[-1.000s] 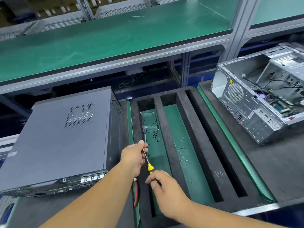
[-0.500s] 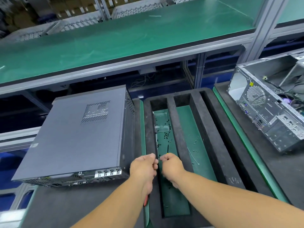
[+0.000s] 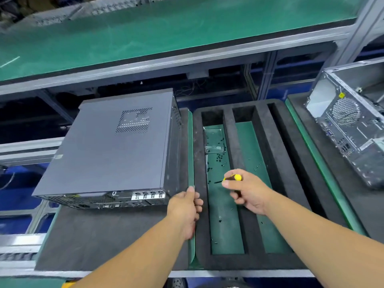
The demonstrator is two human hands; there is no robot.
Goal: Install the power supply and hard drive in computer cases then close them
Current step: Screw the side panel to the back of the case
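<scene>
The closed computer case (image 3: 116,146) lies on its side at about nine o'clock on the dark surface (image 3: 99,235), a flat grey panel with a perforated vent facing up and its port end toward the person. Just off its near corner, the left hand (image 3: 186,206) has loosely curled fingers; whether it pinches anything, I cannot tell. At three o'clock from it, the right hand (image 3: 248,192) grips a yellow-handled screwdriver (image 3: 233,178) over the black foam tray (image 3: 276,154), where small dark screws (image 3: 219,157) lie scattered. An open case (image 3: 349,129) sits at two o'clock.
</scene>
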